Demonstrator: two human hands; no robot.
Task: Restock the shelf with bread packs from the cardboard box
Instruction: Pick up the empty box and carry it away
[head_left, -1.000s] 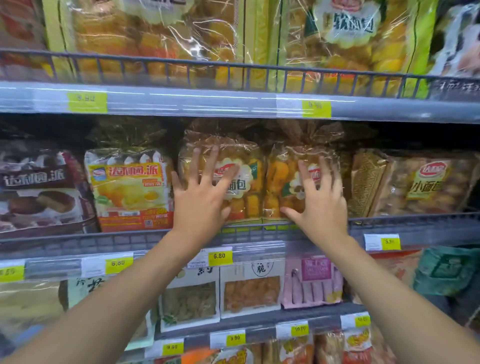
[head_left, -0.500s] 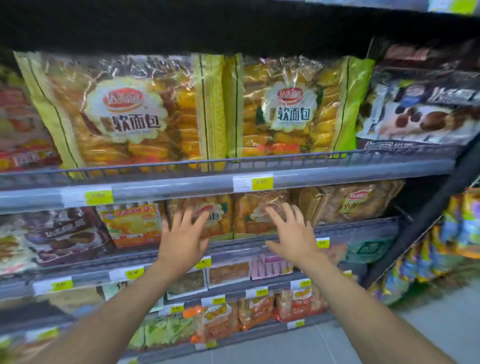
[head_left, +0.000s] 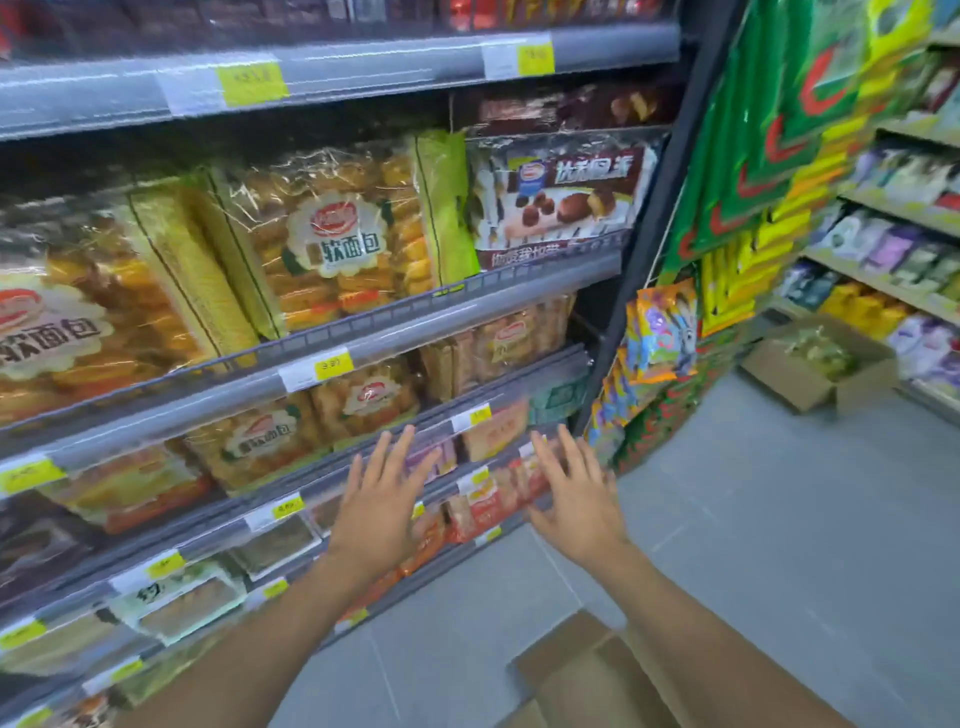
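Grey tiled floor (head_left: 753, 545) spreads below and to the right of the right hand (head_left: 576, 499). Beyond the left hand (head_left: 382, 512) runs a grey metal shelf unit (head_left: 363, 67), tier above tier, with wire front rails and yellow price tags (head_left: 332, 366). A dark upright post (head_left: 649, 244) ends it, up and to the right of the right hand. Farther right hangs a rack of green and yellow bags (head_left: 769, 156). Well off to the right stands the pale far shelving (head_left: 893, 210). The light is bright and even.
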